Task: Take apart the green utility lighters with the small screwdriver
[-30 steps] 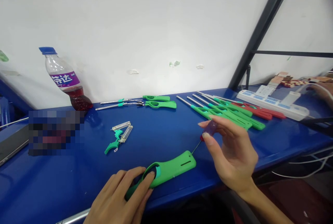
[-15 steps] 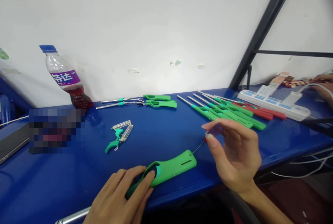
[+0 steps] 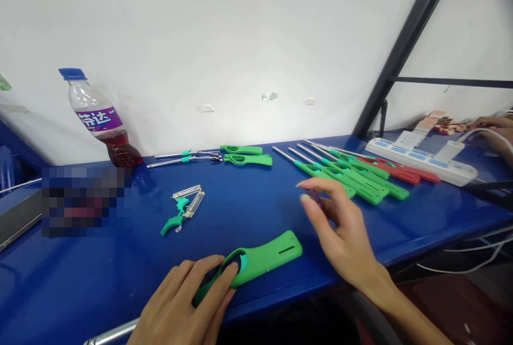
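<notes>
My left hand (image 3: 186, 302) presses a green long-necked lighter (image 3: 270, 257) against the blue table's front edge, its fingers over the trigger opening. The lighter's metal tube (image 3: 114, 331) comes out beyond the hand at lower left. Above and to the right of the handle's end, my right hand (image 3: 344, 232) pinches a small screwdriver by its purple handle (image 3: 315, 197); the shaft is too blurred to make out. Left of centre lie loose green triggers (image 3: 173, 223) and clear fuel tanks (image 3: 195, 205).
Two green shells (image 3: 248, 160) with metal tubes (image 3: 172, 162) lie along the wall. Several green lighters (image 3: 360, 184) and red ones (image 3: 401, 171) are at right, by a white power strip (image 3: 420, 160). A drink bottle (image 3: 100, 120) leans at left. Another person's hand (image 3: 497, 125) shows far right.
My right hand has drawn the screwdriver off the lighter's end and moved left and slightly up. The shaft no longer touches the handle. My left hand and the lighter have stayed put.
</notes>
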Demonstrator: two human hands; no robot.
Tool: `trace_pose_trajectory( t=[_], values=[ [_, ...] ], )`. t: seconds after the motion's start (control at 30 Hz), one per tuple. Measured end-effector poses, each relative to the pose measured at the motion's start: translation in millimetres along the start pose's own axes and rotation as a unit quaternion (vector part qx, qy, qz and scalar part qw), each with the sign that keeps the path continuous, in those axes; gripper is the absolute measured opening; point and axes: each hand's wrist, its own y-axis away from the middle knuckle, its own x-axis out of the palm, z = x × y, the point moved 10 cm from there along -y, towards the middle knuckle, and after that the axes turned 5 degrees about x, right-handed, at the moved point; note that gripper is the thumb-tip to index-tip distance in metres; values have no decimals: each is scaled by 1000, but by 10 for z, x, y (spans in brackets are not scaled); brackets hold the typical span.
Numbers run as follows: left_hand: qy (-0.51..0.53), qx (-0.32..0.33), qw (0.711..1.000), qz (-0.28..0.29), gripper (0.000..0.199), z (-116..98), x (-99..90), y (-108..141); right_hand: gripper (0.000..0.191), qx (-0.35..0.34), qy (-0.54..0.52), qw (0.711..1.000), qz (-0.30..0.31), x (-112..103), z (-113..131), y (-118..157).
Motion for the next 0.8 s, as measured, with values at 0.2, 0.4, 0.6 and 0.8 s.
trace_pose_trajectory(
  t=[0.2, 0.4, 0.6, 0.8],
  values=[
    [-3, -4, 1000, -8, 30, 0, -22, -6, 22, 94, 114, 960, 239, 493, -199, 38],
    [-19, -3, 1000, -11, 25, -32, 22, 20, 38, 117, 141, 937, 297, 585, -202, 98],
    [-20, -12, 1000, -21, 22, -36, 21, 1, 31, 86, 165, 924, 334, 608, -133, 139],
    [-35, -11, 999, -34, 22, -43, -25, -36, 51, 95, 190, 904, 372, 632, -116, 187]
  ],
)
